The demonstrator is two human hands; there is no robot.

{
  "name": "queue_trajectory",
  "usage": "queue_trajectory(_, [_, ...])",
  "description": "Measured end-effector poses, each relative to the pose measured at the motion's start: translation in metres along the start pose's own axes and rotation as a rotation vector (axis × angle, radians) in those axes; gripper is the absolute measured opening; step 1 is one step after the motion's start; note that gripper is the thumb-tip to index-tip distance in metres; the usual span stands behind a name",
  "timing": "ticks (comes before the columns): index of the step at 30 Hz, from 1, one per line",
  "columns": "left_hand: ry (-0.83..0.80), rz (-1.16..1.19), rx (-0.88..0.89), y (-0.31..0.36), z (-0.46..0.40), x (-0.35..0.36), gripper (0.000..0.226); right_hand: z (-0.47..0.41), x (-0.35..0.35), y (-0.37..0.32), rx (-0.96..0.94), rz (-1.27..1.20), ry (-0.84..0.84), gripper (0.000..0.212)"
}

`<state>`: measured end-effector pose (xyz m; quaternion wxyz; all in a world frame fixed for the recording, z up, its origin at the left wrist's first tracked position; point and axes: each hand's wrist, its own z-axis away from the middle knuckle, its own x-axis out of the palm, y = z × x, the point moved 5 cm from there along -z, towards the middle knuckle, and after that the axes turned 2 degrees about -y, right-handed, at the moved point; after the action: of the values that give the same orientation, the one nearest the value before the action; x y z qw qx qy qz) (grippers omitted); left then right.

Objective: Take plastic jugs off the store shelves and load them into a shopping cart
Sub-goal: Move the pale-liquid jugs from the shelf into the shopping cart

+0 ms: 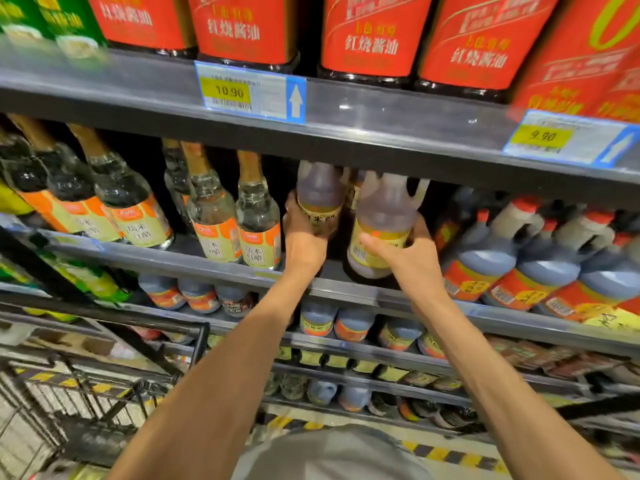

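Two dark plastic jugs with yellow labels stand on the middle shelf. My left hand grips the left jug low on its body. My right hand grips the right jug around its label, thumb across the front. That jug sits nearer the shelf's front edge and has a handle at its top right. The wire shopping cart is at the lower left, beside my left arm. Its inside is blurred.
Clear glass vinegar bottles stand left of the jugs. More dark jugs with red and orange labels fill the shelf to the right. Large red-labelled containers sit on the shelf above, with price tags below them. Lower shelves hold more bottles.
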<state>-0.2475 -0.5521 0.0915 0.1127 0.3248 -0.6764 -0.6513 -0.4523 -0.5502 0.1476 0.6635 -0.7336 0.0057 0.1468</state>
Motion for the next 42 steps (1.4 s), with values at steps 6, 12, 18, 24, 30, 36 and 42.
queue_trajectory(6, [0.078,-0.08,0.099,-0.002,0.0,0.001,0.077,-0.038,0.016,0.04,-0.025,0.042,0.103,0.083])
queue_trajectory(12, [0.063,-0.05,0.066,-0.009,-0.006,0.001,0.1,-0.071,0.03,0.042,-0.007,0.175,0.086,0.098])
queue_trajectory(18, [0.089,-0.141,0.077,-0.013,-0.001,0.001,0.07,-0.071,0.037,0.054,0.102,0.329,0.021,0.069])
queue_trajectory(24, [0.147,-0.155,0.066,-0.008,0.002,0.001,0.078,-0.072,0.041,0.051,0.033,0.328,0.122,0.101])
queue_trajectory(30, [0.117,-0.185,0.026,-0.009,0.005,0.001,0.071,-0.075,0.04,0.056,0.062,0.359,0.129,0.101])
queue_trajectory(36, [0.073,-0.221,-0.014,-0.009,0.003,0.002,0.074,-0.076,0.042,0.053,0.083,0.378,0.122,0.1])
queue_trajectory(42, [0.023,-0.255,-0.025,-0.002,0.002,-0.002,0.085,-0.073,0.043,0.049,0.108,0.394,0.118,0.098])
